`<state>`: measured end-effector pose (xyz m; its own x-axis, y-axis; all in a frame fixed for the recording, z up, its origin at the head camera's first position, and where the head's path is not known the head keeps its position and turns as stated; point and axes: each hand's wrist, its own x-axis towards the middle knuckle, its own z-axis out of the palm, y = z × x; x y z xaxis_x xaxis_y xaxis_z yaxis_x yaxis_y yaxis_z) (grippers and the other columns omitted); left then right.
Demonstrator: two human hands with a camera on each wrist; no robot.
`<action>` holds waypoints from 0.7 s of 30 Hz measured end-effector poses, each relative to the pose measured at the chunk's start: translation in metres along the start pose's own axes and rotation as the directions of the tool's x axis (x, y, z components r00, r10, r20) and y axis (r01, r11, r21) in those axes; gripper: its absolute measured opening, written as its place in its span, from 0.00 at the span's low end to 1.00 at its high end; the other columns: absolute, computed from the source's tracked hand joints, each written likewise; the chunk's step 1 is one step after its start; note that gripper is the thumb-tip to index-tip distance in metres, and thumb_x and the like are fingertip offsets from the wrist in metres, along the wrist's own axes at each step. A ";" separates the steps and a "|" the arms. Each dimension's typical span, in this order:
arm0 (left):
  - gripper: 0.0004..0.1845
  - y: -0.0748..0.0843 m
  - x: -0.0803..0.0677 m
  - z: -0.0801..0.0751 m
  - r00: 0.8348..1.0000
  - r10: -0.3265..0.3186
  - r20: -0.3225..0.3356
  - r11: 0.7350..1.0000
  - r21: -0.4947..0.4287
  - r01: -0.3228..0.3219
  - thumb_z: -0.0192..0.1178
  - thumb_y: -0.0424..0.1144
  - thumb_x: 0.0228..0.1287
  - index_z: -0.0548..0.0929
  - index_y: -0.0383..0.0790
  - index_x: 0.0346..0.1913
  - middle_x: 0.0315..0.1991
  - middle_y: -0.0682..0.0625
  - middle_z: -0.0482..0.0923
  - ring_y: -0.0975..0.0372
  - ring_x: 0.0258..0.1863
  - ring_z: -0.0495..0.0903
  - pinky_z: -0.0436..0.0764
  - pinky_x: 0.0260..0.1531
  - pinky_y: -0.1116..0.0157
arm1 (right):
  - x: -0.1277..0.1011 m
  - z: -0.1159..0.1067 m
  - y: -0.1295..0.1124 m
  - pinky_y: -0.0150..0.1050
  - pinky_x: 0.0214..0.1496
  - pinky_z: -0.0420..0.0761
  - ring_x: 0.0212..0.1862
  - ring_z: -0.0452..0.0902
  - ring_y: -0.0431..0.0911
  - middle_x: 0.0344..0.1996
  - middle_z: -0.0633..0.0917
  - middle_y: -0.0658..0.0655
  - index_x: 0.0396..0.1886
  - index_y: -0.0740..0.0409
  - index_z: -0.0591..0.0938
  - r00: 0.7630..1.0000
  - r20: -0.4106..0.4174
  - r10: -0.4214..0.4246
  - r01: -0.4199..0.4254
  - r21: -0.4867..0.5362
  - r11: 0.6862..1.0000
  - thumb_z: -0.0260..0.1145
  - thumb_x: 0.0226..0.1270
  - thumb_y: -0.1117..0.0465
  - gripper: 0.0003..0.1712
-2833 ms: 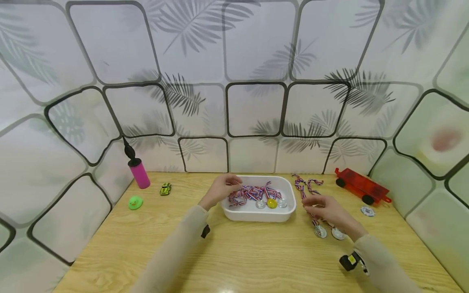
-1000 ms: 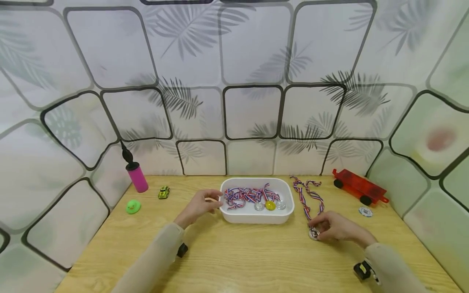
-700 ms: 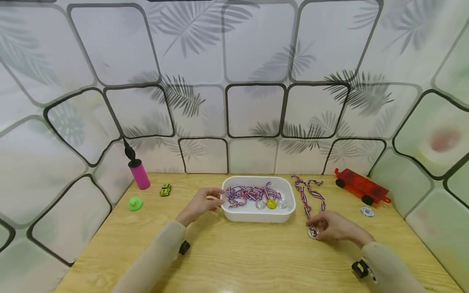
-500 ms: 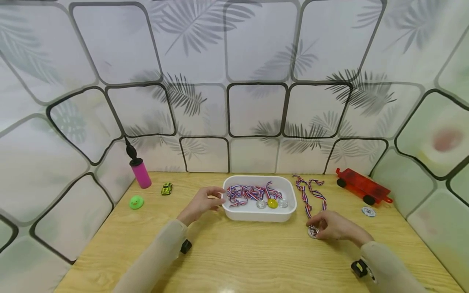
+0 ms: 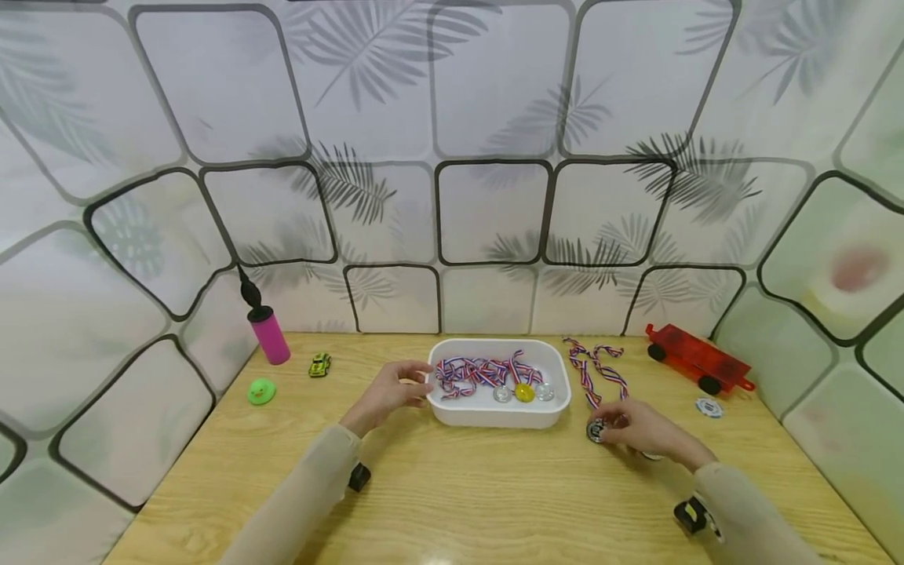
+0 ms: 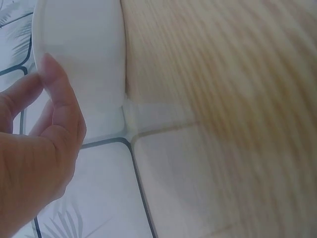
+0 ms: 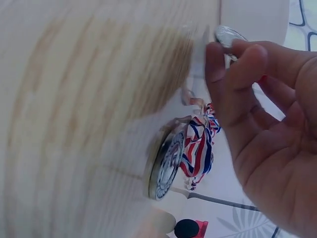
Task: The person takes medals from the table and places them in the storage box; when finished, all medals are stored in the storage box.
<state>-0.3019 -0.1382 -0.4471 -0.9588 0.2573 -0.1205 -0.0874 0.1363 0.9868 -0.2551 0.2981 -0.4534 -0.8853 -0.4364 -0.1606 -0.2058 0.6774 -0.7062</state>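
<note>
1. Your right hand (image 5: 639,431) is lying low over the counter (image 5: 494,502), near the front right, its grip pinching a silver medal (image 5: 596,430) at the fingertips (image 7: 218,54); the right wrist view shows a medal disc (image 7: 166,166) standing on edge just beside the palm.
2. That medal's red, white and blue ribbon (image 5: 600,375) is trailing away from your hand toward the wall, lying on the counter just right of the white tray (image 5: 558,412).
3. Your left hand (image 5: 391,388) is resting at the tray's left end, its grip spread, fingers relaxed and touching the rim; the left wrist view shows the thumb (image 6: 59,94) lying against the tray wall.
4. Inside the tray, a tangle of striped ribbons (image 5: 476,371) is lying with two silver medals and a gold medal (image 5: 523,392) toward the near right side.
5. Further right, a poker chip (image 5: 707,406) is sitting on the counter, with a red toy wagon (image 5: 695,362) beyond it.
6. Far left, a green duck (image 5: 260,390), a small yellow-green toy car (image 5: 319,364) and a pink pump (image 5: 268,333) are standing near the wall.
</note>
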 end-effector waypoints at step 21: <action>0.23 0.004 0.003 -0.001 0.998 -0.066 -0.005 0.997 -0.029 0.066 0.62 0.22 0.61 0.75 0.28 0.60 0.42 0.42 0.72 0.60 0.32 0.80 0.88 0.37 0.63 | 0.004 -0.009 -0.016 0.41 0.28 0.86 0.31 0.84 0.47 0.38 0.87 0.69 0.61 0.70 0.76 0.973 -0.232 0.001 0.062 0.262 0.963 0.64 0.70 0.59 0.25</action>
<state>-0.3051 -0.1381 -0.4437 -0.9523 0.2428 -0.1849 -0.1583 0.1251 0.9794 -0.2589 0.2909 -0.4369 -0.9581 -0.2864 0.0033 -0.1435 0.4700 -0.8709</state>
